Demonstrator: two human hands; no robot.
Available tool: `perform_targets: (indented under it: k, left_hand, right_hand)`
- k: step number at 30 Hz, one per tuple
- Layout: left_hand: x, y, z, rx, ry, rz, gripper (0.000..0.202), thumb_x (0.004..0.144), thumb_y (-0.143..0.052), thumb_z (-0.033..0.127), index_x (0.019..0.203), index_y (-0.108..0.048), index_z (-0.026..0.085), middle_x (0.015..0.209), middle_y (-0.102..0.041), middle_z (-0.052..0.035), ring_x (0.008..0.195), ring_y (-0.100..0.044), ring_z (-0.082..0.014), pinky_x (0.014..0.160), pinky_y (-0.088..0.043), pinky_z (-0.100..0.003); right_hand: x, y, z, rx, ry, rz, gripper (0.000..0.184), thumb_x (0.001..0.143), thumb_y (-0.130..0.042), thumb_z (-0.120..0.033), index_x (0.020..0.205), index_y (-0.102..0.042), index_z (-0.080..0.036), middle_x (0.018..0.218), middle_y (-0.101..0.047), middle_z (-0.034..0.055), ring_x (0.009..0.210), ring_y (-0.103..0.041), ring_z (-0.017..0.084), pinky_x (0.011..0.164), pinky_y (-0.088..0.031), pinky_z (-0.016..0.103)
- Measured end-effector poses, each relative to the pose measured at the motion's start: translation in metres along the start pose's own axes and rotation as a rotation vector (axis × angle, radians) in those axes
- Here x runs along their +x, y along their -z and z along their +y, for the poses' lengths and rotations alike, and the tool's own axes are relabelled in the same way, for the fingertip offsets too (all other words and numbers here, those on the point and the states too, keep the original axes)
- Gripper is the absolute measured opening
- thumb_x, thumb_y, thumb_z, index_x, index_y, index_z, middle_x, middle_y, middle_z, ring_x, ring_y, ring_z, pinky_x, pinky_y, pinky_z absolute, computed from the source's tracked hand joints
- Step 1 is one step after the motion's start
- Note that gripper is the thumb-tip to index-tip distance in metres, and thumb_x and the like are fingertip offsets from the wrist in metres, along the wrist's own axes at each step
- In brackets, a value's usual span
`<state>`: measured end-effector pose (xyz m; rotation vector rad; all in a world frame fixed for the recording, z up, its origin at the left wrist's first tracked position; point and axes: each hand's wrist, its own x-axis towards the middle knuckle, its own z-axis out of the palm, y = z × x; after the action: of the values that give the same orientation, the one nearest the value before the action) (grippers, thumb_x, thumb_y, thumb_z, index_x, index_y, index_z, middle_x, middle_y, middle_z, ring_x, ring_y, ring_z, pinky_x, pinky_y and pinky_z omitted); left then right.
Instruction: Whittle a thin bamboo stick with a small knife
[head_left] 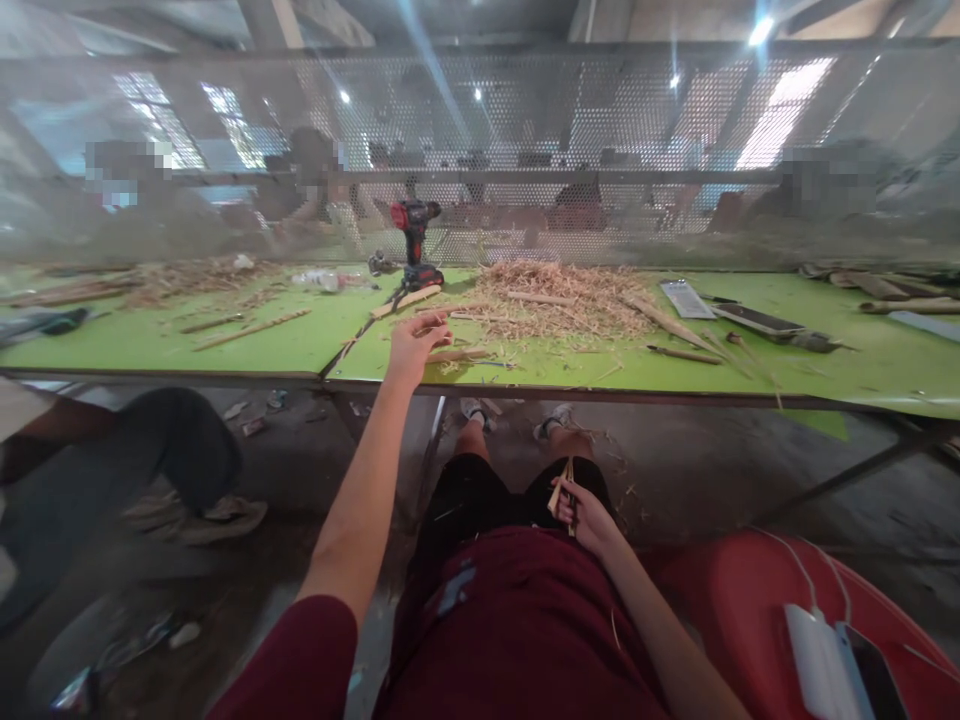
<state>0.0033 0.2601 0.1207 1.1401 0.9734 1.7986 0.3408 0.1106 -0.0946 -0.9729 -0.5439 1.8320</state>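
My left hand reaches out over the front edge of the green table, fingers loosely spread above a short bamboo stick, not gripping it. My right hand rests on my lap, closed on a small bundle of thin bamboo sticks that point upward. A large pile of bamboo shavings lies on the table just beyond my left hand.
A red and black cordless drill stands at the table's back. Flat tools and bamboo pieces lie at right. A perforated mesh screen backs the table. Another person's leg is at left. A power bank and phone sit on a red seat.
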Motion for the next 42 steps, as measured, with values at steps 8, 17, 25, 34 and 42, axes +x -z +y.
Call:
perform_targets:
  k: [8, 17, 25, 34, 42]
  left_hand:
    - [0.0027, 0.0042, -0.0046, -0.014, -0.019, -0.007, 0.032, 0.078, -0.093, 0.044, 0.085, -0.08, 0.015, 0.078, -0.075, -0.0059, 0.064, -0.071, -0.0146, 0.064, -0.061, -0.028]
    - [0.0007, 0.0005, 0.0007, -0.013, -0.013, 0.011, 0.033, 0.074, -0.095, 0.036, 0.095, -0.078, 0.016, 0.071, -0.073, -0.0008, 0.058, -0.069, -0.0129, 0.066, -0.063, -0.029]
    - [-0.002, 0.0, 0.0019, -0.014, -0.028, 0.04, 0.05, 0.07, -0.097, 0.031, 0.112, -0.074, 0.018, 0.074, -0.075, 0.0, 0.063, -0.072, -0.0154, 0.068, -0.064, -0.03]
    - [-0.003, -0.0009, 0.0008, -0.016, -0.047, 0.025, 0.025, 0.073, -0.093, 0.031, 0.085, -0.078, 0.015, 0.072, -0.076, -0.0033, 0.063, -0.071, -0.0136, 0.066, -0.063, -0.027]
    - [-0.0009, 0.0003, -0.0001, 0.011, -0.066, 0.043, 0.024, 0.072, -0.093, 0.032, 0.083, -0.079, 0.016, 0.075, -0.075, -0.0033, 0.068, -0.071, -0.0131, 0.066, -0.064, -0.025]
  right_hand:
    - [-0.0029, 0.0024, -0.0006, 0.02, 0.01, -0.007, 0.03, 0.074, -0.095, -0.029, 0.082, -0.068, -0.019, 0.06, -0.042, -0.0051, 0.051, -0.032, 0.008, 0.047, -0.024, 0.022]
    - [0.0002, -0.0025, -0.0011, -0.011, -0.011, 0.015, 0.031, 0.074, -0.096, -0.033, 0.085, -0.071, -0.019, 0.058, -0.041, -0.0061, 0.051, -0.031, 0.008, 0.048, -0.024, 0.022]
    - [-0.0027, 0.0013, -0.0016, 0.011, -0.01, 0.04, 0.028, 0.072, -0.095, -0.029, 0.082, -0.071, -0.018, 0.059, -0.042, -0.0046, 0.051, -0.031, 0.008, 0.048, -0.023, 0.023]
    - [0.0012, 0.0019, 0.0013, 0.004, -0.002, 0.002, 0.032, 0.072, -0.098, -0.032, 0.083, -0.071, -0.019, 0.059, -0.042, -0.0052, 0.051, -0.032, 0.008, 0.047, -0.025, 0.022]
    - [0.0002, 0.0016, 0.0012, 0.016, -0.002, 0.021, 0.03, 0.072, -0.097, -0.03, 0.085, -0.073, -0.018, 0.06, -0.043, -0.0048, 0.051, -0.033, 0.008, 0.047, -0.026, 0.022]
